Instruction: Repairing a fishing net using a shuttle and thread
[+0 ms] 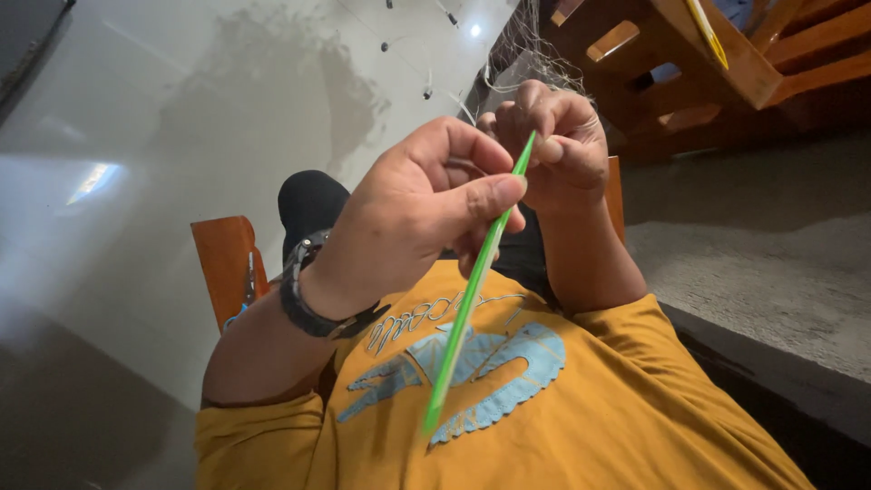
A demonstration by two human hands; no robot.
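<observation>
your left hand (426, 204) is raised in front of your chest with its fingers curled, and its thumb presses a long, thin, bright green plastic needle (472, 290) against the fingertips, so that hand is pinching the needle near its upper part. the needle runs on a slant from a blurred lower tip over your shirt up to a top end that sits at your right hand (553, 145). your right hand is just behind and above the left one, closed into a loose fist with the knuckles up; its fingers are bunched together around fine pale netting twine (535, 54), and the needle's upper end touches or passes between those fingers, though you cannot tell exactly how it is gripped there. the thin mesh of the twine spreads up and away from your right hand toward the brown wooden chair (689, 73) at the upper right. a black wrist strap (318, 313) circles your left wrist. below both hands lies your mustard-yellow shirt with a light blue print (508, 363). an orange-brown wooden chair arm (227, 263) stands beside your left forearm, and a glossy pale tiled floor (181, 118) fills the left side of the view.
</observation>
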